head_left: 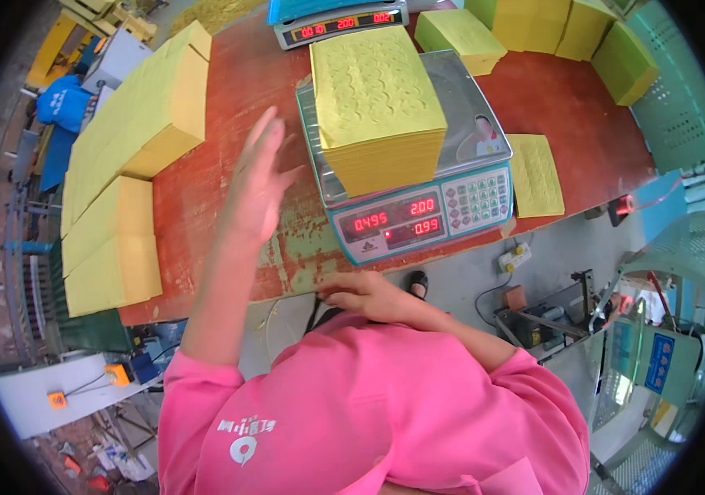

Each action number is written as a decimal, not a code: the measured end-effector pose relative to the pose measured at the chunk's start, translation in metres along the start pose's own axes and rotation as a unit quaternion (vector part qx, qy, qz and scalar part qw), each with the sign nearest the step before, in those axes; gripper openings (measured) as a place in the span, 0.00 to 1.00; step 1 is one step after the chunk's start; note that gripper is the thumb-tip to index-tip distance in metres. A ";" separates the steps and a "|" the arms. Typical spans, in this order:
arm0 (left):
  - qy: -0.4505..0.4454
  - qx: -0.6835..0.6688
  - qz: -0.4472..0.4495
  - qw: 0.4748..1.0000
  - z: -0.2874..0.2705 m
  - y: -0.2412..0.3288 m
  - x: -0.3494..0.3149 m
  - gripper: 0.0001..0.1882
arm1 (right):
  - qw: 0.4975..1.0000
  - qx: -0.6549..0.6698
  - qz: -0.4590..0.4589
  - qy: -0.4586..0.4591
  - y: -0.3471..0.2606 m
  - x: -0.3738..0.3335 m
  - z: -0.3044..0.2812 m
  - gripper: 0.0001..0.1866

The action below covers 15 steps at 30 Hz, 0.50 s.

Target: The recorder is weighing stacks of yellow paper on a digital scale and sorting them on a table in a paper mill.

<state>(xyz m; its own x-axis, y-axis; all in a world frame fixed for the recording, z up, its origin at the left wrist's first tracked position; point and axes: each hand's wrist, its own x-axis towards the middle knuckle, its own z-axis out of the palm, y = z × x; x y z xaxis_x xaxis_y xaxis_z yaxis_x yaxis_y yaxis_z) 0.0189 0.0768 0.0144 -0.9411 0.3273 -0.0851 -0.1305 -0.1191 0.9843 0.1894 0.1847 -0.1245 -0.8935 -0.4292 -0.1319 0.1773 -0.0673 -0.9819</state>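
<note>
A tall stack of yellow embossed paper [380,95] rests on the steel pan of a digital scale [418,219] with lit red figures. To the left of the scale, my left hand [260,177] is raised over the red table with its fingers stretched out, slightly blurred, holding nothing. It is apart from the stack. My right hand [366,294] is in front of my body by the table's near edge, below the scale. Its fingers point left, loosely bent, with nothing visible in them. A thin yellow paper pile [537,176] lies to the right of the scale.
Long rows of yellow paper stacks [142,124] line the table's left side. More stacks [534,25] stand at the far right, near a perforated green panel [683,99]. A second scale [340,25] sits behind. Machinery [551,318] and a power strip [515,257] are beyond the table edge.
</note>
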 end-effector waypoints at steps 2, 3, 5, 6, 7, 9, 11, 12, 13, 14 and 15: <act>-0.096 -0.053 -0.031 0.994 0.029 0.002 0.008 0.29 | 0.998 0.033 0.049 0.022 0.004 -0.025 -0.018 0.16; -0.083 -0.045 -0.020 0.995 0.039 0.002 0.007 0.29 | 0.999 0.030 0.039 0.006 0.006 -0.033 -0.026 0.16; -0.030 -0.026 -0.105 0.994 0.055 -0.006 0.010 0.27 | 1.000 0.027 0.007 0.007 0.015 -0.048 -0.039 0.16; -0.020 -0.022 -0.096 0.995 0.058 -0.009 0.011 0.27 | 1.000 0.024 0.000 -0.005 0.018 -0.054 -0.043 0.16; -0.030 -0.033 -0.098 0.994 0.058 -0.010 0.011 0.27 | 0.999 0.049 0.016 0.003 0.019 -0.058 -0.045 0.16; -0.022 -0.036 -0.104 0.994 0.060 -0.006 0.008 0.26 | 0.997 0.057 0.047 0.007 0.009 -0.058 -0.050 0.17; -0.006 -0.041 -0.106 0.993 0.058 -0.004 0.006 0.26 | 0.998 0.056 0.041 -0.011 0.007 -0.049 -0.044 0.17; 0.004 -0.049 -0.113 0.992 0.053 -0.002 0.004 0.27 | 0.997 0.057 0.040 -0.022 0.004 -0.044 -0.040 0.17; -0.017 -0.066 -0.092 0.993 0.046 -0.005 0.003 0.28 | 0.999 0.018 0.024 -0.045 -0.001 -0.035 -0.038 0.17; -0.015 -0.079 -0.113 0.990 0.036 -0.014 0.007 0.28 | 0.997 0.007 0.019 -0.070 -0.001 -0.028 -0.032 0.17; -0.012 -0.094 -0.131 0.987 0.028 -0.022 0.014 0.29 | 0.996 0.007 0.018 -0.083 0.001 -0.020 -0.028 0.17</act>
<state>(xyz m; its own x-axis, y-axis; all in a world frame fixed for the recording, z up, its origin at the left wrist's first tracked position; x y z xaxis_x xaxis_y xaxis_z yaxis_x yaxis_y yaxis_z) 0.0179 0.1103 -0.0042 -0.8597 0.3923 -0.3271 -0.4261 -0.1977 0.8828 0.1961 0.2181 -0.1271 -0.8064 -0.5745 -0.1406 0.2137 -0.0614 -0.9750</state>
